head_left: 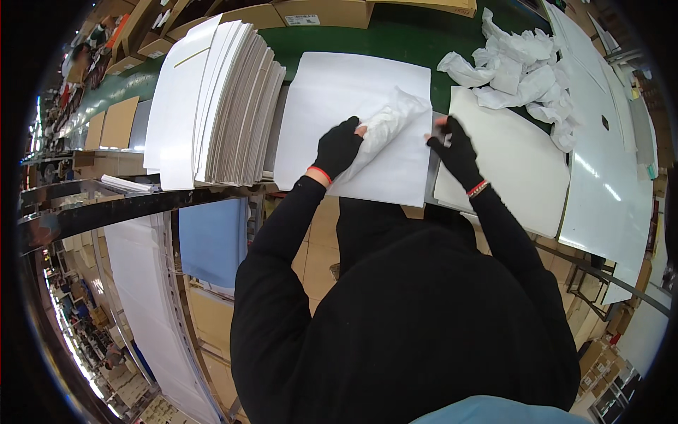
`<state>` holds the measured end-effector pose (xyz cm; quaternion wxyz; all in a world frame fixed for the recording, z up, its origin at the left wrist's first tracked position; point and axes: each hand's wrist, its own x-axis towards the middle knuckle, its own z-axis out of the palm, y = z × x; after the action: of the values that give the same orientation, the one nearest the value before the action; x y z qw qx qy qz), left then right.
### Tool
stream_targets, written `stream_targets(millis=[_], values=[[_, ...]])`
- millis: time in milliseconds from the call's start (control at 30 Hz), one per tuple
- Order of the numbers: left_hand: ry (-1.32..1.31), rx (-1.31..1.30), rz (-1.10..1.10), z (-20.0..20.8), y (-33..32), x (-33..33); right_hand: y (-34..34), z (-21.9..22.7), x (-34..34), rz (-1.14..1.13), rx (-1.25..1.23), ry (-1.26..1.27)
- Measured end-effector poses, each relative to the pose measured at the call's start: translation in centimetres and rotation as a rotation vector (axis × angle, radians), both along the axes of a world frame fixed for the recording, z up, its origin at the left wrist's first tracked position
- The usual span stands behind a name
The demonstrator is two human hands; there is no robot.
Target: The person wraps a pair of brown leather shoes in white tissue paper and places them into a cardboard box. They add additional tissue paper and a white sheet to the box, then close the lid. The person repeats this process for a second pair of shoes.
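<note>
A large white sheet lies flat in front of me. Across it runs a long, loosely rolled piece of thin white tissue paper, slanting from lower left to upper right. My left hand, in a black fingerless glove, has thumb and fingers closed on the tissue's left side. Over the gap at the white sheet's right edge hovers my right hand, gloved the same way. Its fingers are apart and slightly blurred, with nothing seen between them. Beneath and beside it lies a cream-coloured sheet stack.
A tall, leaning stack of white boards stands to the left. Crumpled tissue paper is heaped at the back right on the green table. Cardboard boxes line the far edge. A glossy white panel lies far right.
</note>
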<state>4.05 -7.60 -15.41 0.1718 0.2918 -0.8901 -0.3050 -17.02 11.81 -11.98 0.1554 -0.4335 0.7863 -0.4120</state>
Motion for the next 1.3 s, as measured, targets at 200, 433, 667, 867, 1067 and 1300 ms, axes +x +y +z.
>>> stream_targets(millis=[200,433,667,867,1067,1300], values=[[0.024,0.289,0.146,0.6,6.9,-1.4,0.3,0.6,6.4,0.028,0.230,-1.388],[0.675,0.654,0.086,5.9,6.0,-3.3,0.2,6.4,4.5,0.153,0.047,-1.010],[0.668,0.864,-0.114,15.9,6.8,-3.3,3.1,8.7,2.1,0.438,0.202,-0.487],[0.637,1.303,-0.060,13.4,8.6,-4.3,4.9,10.4,2.4,0.503,0.127,-0.463],[0.511,0.333,-0.006,10.5,9.9,-4.9,6.3,8.7,1.5,0.487,0.119,-0.432],[0.204,0.354,-0.171,15.5,11.6,-3.9,5.0,8.6,1.0,0.484,0.099,-0.381]])
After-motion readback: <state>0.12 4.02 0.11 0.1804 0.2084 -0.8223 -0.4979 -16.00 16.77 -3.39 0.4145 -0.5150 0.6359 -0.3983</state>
